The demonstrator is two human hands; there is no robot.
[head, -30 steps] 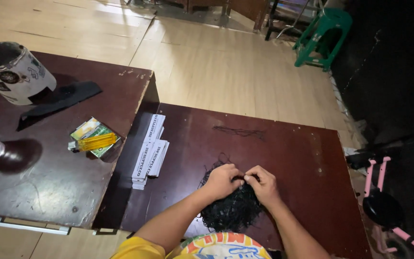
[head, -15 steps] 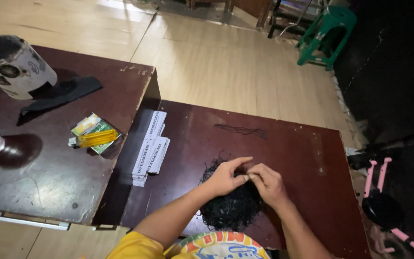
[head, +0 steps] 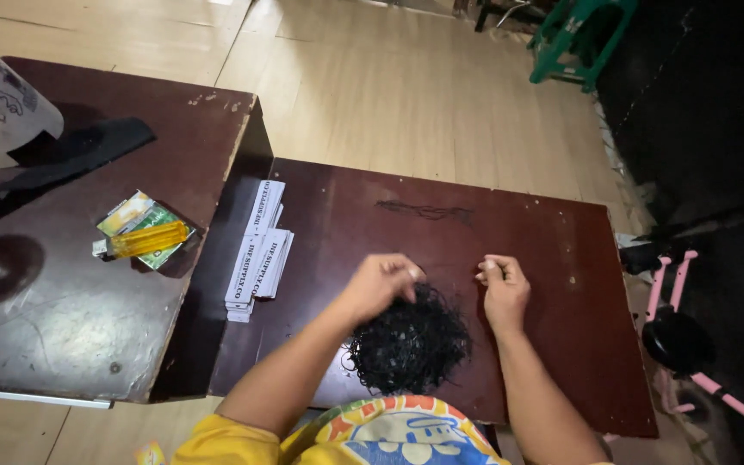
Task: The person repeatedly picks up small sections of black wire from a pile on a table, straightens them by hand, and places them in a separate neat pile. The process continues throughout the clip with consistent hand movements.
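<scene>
Lower centre: left hand (head: 379,286) pinches strands from the tangled black thread pile (head: 408,344), right hand (head: 501,288) closed, contents unclear; separating 1 strand likely needs a steady pull.

dark wood, black tangle, spots of yellow and green

tabletop (head: 527,224) deep reddish-brown, scuffed pale in places; tangle of thin cords (head: 408,344) black; paper strips (head: 258,250) white with black print; lighter (head: 146,239) translucent yellow on a green-and-yellow packet (head: 127,213); floor (head: 406,95) pale tan planks; stool (head: 579,39) green; shirt (head: 372,435) yellow, multicoloured print.
</scene>
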